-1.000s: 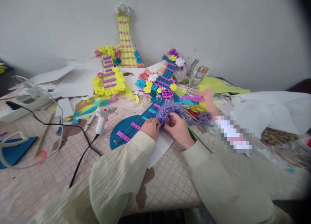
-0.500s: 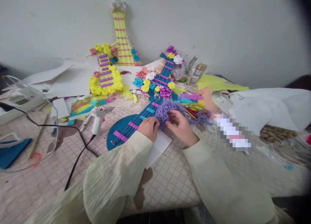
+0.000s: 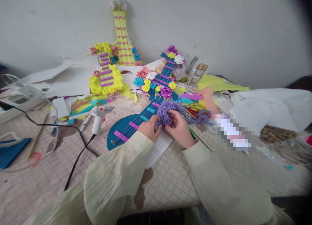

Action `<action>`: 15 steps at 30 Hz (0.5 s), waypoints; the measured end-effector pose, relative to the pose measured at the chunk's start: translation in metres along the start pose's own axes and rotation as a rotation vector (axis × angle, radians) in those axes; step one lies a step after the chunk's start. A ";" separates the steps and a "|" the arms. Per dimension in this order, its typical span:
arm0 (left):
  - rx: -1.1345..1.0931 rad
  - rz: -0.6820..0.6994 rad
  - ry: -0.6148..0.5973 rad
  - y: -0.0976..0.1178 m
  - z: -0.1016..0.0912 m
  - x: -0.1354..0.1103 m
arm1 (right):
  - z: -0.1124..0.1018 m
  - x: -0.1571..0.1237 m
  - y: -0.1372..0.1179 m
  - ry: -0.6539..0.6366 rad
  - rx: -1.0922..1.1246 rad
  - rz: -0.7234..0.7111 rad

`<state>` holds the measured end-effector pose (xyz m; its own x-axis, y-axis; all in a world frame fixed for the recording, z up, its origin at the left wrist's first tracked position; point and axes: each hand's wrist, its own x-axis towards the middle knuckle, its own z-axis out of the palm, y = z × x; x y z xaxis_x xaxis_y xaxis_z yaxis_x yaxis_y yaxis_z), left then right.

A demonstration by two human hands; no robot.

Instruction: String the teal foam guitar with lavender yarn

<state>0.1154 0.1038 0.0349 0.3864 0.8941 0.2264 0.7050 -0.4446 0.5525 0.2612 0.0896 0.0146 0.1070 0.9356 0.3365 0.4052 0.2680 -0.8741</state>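
A tangled bundle of purple yarn [image 3: 168, 108] is between my two hands, just above the blue guitar-shaped cutout. My left hand [image 3: 149, 128] has its thumb and fingers curled in on the near left of the yarn. On the right side, my right hand [image 3: 180, 129] wraps thumb and fingers around the bundle. Beneath and to the left lies the blue guitar cutout [image 3: 122, 125], with purple and light blue strips across it and thin strings along it. A sheet of white paper [image 3: 159, 147] sits under my hands. Loose yarn trails off to the right.
A white glue gun [image 3: 97, 121] with a black cord stands left of the cutout. Decorated paper guitars [image 3: 105, 70] line the wall side. Scissors [image 3: 197, 108], paper scraps, a glass jar [image 3: 199, 72] and white cloth-like material [image 3: 270, 106] lie around the right.
My left fingers have spread slightly from their tight pinch, and my right hand has shifted a little left. A thin stick and something green now show beside my right wrist.
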 end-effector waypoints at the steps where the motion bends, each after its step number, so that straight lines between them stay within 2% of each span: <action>1: 0.019 0.011 0.003 -0.002 0.000 0.000 | -0.001 0.000 -0.001 -0.013 0.007 -0.001; 6: 0.085 0.045 0.002 -0.006 0.000 0.001 | -0.002 -0.001 -0.004 -0.067 0.046 -0.030; 12: 0.076 0.048 -0.006 -0.004 -0.003 0.002 | -0.002 -0.004 -0.010 0.003 -0.145 -0.153; 15: 0.067 0.039 -0.007 -0.003 -0.002 0.002 | -0.001 -0.003 -0.008 0.025 -0.126 -0.086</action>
<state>0.1125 0.1072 0.0352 0.4188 0.8756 0.2409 0.7274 -0.4822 0.4882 0.2589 0.0844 0.0209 0.0886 0.9041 0.4181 0.5243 0.3145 -0.7913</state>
